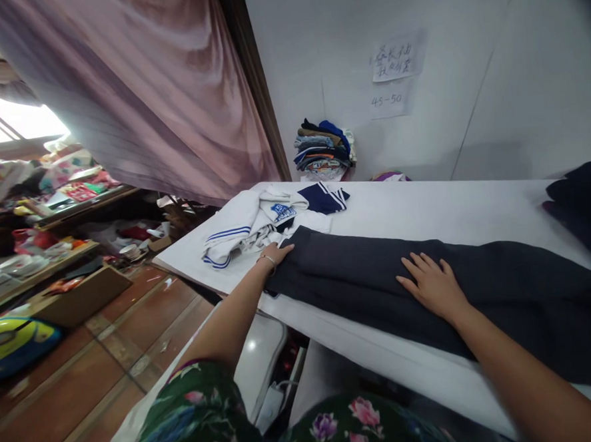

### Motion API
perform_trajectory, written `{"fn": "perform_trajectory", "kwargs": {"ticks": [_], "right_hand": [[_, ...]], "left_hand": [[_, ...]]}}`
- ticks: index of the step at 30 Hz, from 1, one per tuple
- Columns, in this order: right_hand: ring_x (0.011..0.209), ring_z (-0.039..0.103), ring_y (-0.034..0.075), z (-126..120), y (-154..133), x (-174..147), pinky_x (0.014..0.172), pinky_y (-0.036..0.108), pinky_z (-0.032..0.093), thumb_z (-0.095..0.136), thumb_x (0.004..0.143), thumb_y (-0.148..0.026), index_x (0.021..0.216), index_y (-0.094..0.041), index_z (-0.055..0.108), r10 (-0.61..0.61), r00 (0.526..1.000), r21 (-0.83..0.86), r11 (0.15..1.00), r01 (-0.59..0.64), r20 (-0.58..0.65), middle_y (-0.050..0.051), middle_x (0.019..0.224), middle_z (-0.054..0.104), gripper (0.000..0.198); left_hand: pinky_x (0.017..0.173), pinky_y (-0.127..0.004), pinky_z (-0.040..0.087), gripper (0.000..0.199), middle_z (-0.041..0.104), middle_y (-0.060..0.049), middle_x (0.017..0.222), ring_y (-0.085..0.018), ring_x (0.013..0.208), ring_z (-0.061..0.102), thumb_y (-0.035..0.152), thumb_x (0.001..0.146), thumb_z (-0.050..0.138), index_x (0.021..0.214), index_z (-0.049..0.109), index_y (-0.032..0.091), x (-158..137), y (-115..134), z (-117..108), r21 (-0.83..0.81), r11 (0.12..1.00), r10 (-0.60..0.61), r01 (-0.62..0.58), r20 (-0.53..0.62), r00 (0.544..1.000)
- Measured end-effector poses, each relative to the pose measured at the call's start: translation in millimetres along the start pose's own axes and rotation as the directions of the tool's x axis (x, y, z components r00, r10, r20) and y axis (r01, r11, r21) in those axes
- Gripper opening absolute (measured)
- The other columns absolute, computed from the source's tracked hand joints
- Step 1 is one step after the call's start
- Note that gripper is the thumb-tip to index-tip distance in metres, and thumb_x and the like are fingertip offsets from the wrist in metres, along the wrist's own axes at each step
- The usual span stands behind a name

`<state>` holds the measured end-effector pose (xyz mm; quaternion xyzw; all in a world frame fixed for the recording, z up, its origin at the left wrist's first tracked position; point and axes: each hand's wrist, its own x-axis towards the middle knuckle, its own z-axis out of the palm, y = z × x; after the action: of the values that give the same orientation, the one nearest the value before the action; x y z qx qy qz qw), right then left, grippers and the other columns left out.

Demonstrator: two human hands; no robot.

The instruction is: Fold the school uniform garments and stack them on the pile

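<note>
Dark garment (378, 269) lies flat and lengthwise on a white table (449, 205), just inside the near edge. Its left end stops short of the table's near left corner; its right end runs out of view. A pink curtain (187, 87) hangs beside the table's left edge. White clothing (231, 235) with blue stripes lies loosely bunched between the garment's left end and the table's far left corner; a navy piece (319, 198) with white stripes adjoins it. Dark clothes (588, 206) lie at the right side of the table, beyond the garment. A stack of folded clothes (323, 146) stands beyond the far edge, near the wall. The right hand (434, 286) rests on top of the garment, fingers spread and uncurled. The left hand (276, 254) touches the garment's left end; its fingers are partly hidden, and whether they grip the cloth cannot be determined. A bracelet (266, 257) encircles the left wrist.
</note>
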<state>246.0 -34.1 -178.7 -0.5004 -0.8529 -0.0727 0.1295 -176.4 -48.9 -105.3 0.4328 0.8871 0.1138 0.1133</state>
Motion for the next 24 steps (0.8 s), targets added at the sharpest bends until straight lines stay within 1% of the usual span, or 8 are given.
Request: {"fn": "perform_trajectory", "kwargs": {"ticks": [4,6,9,11,14,16,18,24], "right_hand": [[0.133,0.034,0.031,1.3,0.8,0.4,0.105,0.056,0.024,0.022,0.093,-0.056,0.135,-0.020,0.049,0.005,1.000,0.017,1.000,-0.005,0.008,0.011,0.142,0.044,0.061],[0.133,0.033,0.031,1.5,1.1,0.8,0.105,0.056,0.024,0.023,0.093,-0.056,0.135,-0.020,0.048,0.002,1.000,0.018,1.000,-0.002,0.013,0.011,0.142,0.044,0.061],[0.133,0.033,0.031,0.1,0.7,1.1,0.105,0.055,0.023,0.024,0.092,-0.056,0.136,-0.020,0.047,0.005,1.000,0.013,1.000,-0.005,0.020,0.011,0.142,0.044,0.061],[0.133,0.033,0.030,-1.9,0.0,1.2,0.106,0.055,0.023,0.024,0.093,-0.056,0.136,-0.020,0.047,0.007,1.000,0.008,1.000,-0.008,0.029,0.011,0.143,0.044,0.061],[0.134,0.033,0.030,-4.5,-1.3,1.4,0.106,0.055,0.023,0.024,0.093,-0.055,0.136,-0.020,0.048,0.011,0.999,0.006,1.000,-0.011,0.035,0.011,0.143,0.044,0.060],[0.134,0.033,0.030,-5.7,-1.9,1.6,0.106,0.055,0.023,0.024,0.093,-0.055,0.136,-0.020,0.048,0.014,0.999,0.009,1.000,-0.014,0.032,0.011,0.143,0.044,0.059],[0.134,0.033,0.030,-6.7,-2.5,1.7,0.107,0.055,0.023,0.025,0.093,-0.055,0.136,-0.021,0.047,0.019,0.999,0.016,1.000,-0.019,0.032,0.011,0.143,0.043,0.059],[0.135,0.030,0.030,-12.4,-5.0,1.1,0.106,0.057,0.022,0.029,0.093,-0.054,0.140,-0.030,0.041,0.011,1.000,-0.001,1.000,-0.011,0.026,0.008,0.147,0.038,0.054]], "left_hand": [[0.085,-0.035,0.049,0.069,0.062,-0.022,0.120,-0.036,0.113,0.057,0.064,0.062,0.069,0.102,0.066,0.008,7.4,6.7,-4.4,-0.073,0.995,-0.067,0.073,0.086,0.994],[0.083,-0.035,0.051,0.066,0.063,-0.023,0.117,-0.036,0.109,0.060,0.061,0.060,0.072,0.098,0.067,0.008,6.9,9.2,-7.3,-0.123,0.987,-0.087,0.104,0.133,0.987],[0.072,-0.034,0.055,0.054,0.071,-0.019,0.101,-0.031,0.089,0.069,0.059,0.064,0.070,0.088,0.069,0.011,2.8,10.9,-11.6,-0.213,0.968,-0.081,0.134,0.243,0.967],[0.064,-0.035,0.057,0.049,0.073,-0.016,0.087,-0.029,0.074,0.070,0.057,0.062,0.073,0.081,0.070,0.012,0.4,11.0,-14.1,-0.309,0.931,-0.069,0.194,0.373,0.925],[0.059,-0.036,0.058,0.046,0.073,-0.016,0.078,-0.028,0.064,0.069,0.049,0.049,0.083,0.073,0.069,0.013,-0.7,11.2,-17.2,-0.455,0.834,-0.041,0.313,0.515,0.856],[0.059,-0.035,0.058,0.043,0.073,-0.015,0.075,-0.027,0.062,0.069,0.043,0.044,0.086,0.070,0.069,0.013,-0.5,12.2,-19.6,-0.497,0.802,-0.024,0.330,0.526,0.850],[0.059,-0.033,0.058,0.040,0.073,-0.014,0.072,-0.027,0.061,0.069,0.040,0.044,0.086,0.067,0.068,0.013,0.4,14.2,-23.7,-0.495,0.811,-0.011,0.312,0.520,0.854],[0.057,-0.033,0.058,0.042,0.073,-0.013,0.071,-0.028,0.063,0.070,0.042,0.044,0.084,0.071,0.069,0.014,11.1,31.7,-53.6,-0.466,0.875,0.088,0.128,0.413,0.906]]}}
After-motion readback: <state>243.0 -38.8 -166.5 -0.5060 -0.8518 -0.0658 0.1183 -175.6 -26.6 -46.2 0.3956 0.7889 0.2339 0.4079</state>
